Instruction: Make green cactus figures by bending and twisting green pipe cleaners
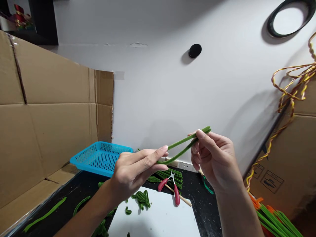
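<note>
Paired green fuzzy strands [182, 141] are held above the white board [158, 222]. Left hand [138, 166] grips one end between its fingers (any join there is hidden); right hand [213, 154] pinches the other. Red-handled pliers [176, 195] cross the board's far edge; blue basket [98, 169] sits beyond its left.

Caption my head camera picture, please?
Left hand and right hand hold a bent fuzzy green stem, red-handled pliers lying below.

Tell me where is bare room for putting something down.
The white board looks mostly bare at its near right, bordered by green curls and red pliers. So does the black table between board and right forearm. The board's far edge is crowded: pliers, stick, green stems behind.
</note>
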### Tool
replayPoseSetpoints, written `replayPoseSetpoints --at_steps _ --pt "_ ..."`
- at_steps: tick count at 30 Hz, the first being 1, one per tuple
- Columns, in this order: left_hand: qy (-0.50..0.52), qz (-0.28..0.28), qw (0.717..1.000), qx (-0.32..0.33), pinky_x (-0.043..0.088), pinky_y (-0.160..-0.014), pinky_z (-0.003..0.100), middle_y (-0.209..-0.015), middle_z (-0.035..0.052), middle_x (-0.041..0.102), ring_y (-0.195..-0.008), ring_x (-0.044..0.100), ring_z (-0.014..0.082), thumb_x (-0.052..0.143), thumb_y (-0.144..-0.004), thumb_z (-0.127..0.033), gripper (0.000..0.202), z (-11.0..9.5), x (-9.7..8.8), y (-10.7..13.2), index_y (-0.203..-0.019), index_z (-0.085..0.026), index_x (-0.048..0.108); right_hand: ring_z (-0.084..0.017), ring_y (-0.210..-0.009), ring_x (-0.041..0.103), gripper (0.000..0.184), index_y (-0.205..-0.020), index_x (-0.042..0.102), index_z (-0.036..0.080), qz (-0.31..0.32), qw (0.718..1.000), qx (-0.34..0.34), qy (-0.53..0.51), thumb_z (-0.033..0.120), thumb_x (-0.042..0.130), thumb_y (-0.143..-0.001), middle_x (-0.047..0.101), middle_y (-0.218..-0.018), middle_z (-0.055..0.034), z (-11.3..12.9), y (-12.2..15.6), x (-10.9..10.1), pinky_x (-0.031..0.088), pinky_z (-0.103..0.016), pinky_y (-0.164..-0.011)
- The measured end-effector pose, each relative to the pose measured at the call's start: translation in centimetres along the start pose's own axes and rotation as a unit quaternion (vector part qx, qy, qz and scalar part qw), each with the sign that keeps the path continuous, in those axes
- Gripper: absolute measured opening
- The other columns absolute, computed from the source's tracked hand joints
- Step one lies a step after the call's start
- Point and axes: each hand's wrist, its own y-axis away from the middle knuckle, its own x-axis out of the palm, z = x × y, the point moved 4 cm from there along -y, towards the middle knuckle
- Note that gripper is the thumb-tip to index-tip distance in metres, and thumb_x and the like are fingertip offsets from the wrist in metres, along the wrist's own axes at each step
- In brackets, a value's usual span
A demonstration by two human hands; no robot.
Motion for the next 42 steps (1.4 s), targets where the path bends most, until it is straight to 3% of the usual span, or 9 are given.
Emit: replayPoseSetpoints --at_steps 5,10,16,26,34,38,42 --pt "0.079 -0.055 0.994 -0.042 0.070 -0.080 0.025 -0.112 0.0036 0.085 -0.094 0.082 0.0156 0.079 -0.093 -0.008 0.054 0.0 -0.2 0.0 -0.143 -0.028 0.068 -0.008 -0.037 0.051 0.021 -0.083 0.081 0.019 -0.016 1.000 -0.019 -0.003 0.039 0.085 -0.087 0.059 -0.056 0.0025 -0.1 0.0 0.0 0.044 -0.020 -0.027" --pt "0.108 -0.076 0.987 -0.094 0.071 -0.082 0.028 -0.110 -0.0005 0.085 -0.093 0.083 0.0158 0.075 -0.097 -0.008 0.048 0.3 -0.3 -0.1 -0.139 -0.032 0.071 -0.008 -0.038 0.052 0.019 -0.087 0.083 0.021 -0.014 0.999 -0.030 -0.003 0.039 0.082 -0.091 0.059 -0.059 0.0024 -0.1 0.2 0.0 0.045 -0.019 -0.028" --pt "0.099 -0.053 0.990 -0.088 0.072 -0.081 0.026 -0.120 0.0006 0.083 -0.092 0.083 0.0140 0.071 -0.098 -0.003 0.052 0.4 -0.2 0.1 -0.142 -0.030 0.068 -0.008 -0.038 0.052 0.019 -0.088 0.081 0.021 -0.028 0.998 -0.047 0.014 0.039 0.081 -0.092 0.060 -0.060 0.0026 0.0 0.2 -0.1 0.045 -0.020 -0.029" --pt "0.104 -0.066 0.988 -0.091 0.071 -0.091 0.025 -0.117 -0.0017 0.084 -0.105 0.082 0.0153 0.070 -0.096 0.004 0.057 0.5 -0.1 0.2 -0.142 -0.030 0.068 -0.008 -0.035 0.052 0.020 -0.085 0.082 0.019 -0.023 0.999 -0.041 -0.010 0.038 0.085 -0.089 0.060 -0.056 0.0030 0.1 0.2 0.0 0.047 -0.019 -0.027" --pt "0.137 -0.102 0.974 -0.152 0.075 -0.084 0.032 -0.104 -0.0040 0.086 -0.096 0.084 0.0191 0.069 -0.097 0.001 0.046 0.7 0.2 0.2 -0.131 -0.029 0.075 -0.008 -0.034 0.050 0.021 -0.083 0.082 0.020 -0.028 0.998 -0.048 -0.005 0.039 0.085 -0.089 0.059 -0.055 0.0032 0.1 0.2 0.2 0.046 -0.019 -0.026" --pt "0.163 -0.136 0.960 -0.185 0.075 -0.075 0.028 -0.106 -0.0028 0.086 -0.092 0.085 0.0210 0.079 -0.092 -0.003 0.039 1.1 0.3 0.4 -0.123 -0.028 0.079 -0.008 -0.034 0.052 0.021 -0.083 0.083 0.019 -0.019 0.998 -0.051 -0.009 0.038 0.083 -0.091 0.061 -0.057 0.0020 0.0 0.2 0.3 0.047 -0.020 -0.026" --pt "0.170 -0.133 0.956 -0.198 0.073 -0.071 0.025 -0.103 -0.0028 0.086 -0.088 0.085 0.0208 0.078 -0.094 -0.007 0.035 1.2 0.1 0.3 -0.120 -0.029 0.081 -0.009 -0.035 0.055 0.020 -0.086 0.084 0.018 -0.002 0.998 -0.059 -0.015 0.038 0.084 -0.091 0.064 -0.059 0.0012 -0.1 0.2 0.3 0.048 -0.020 -0.027"
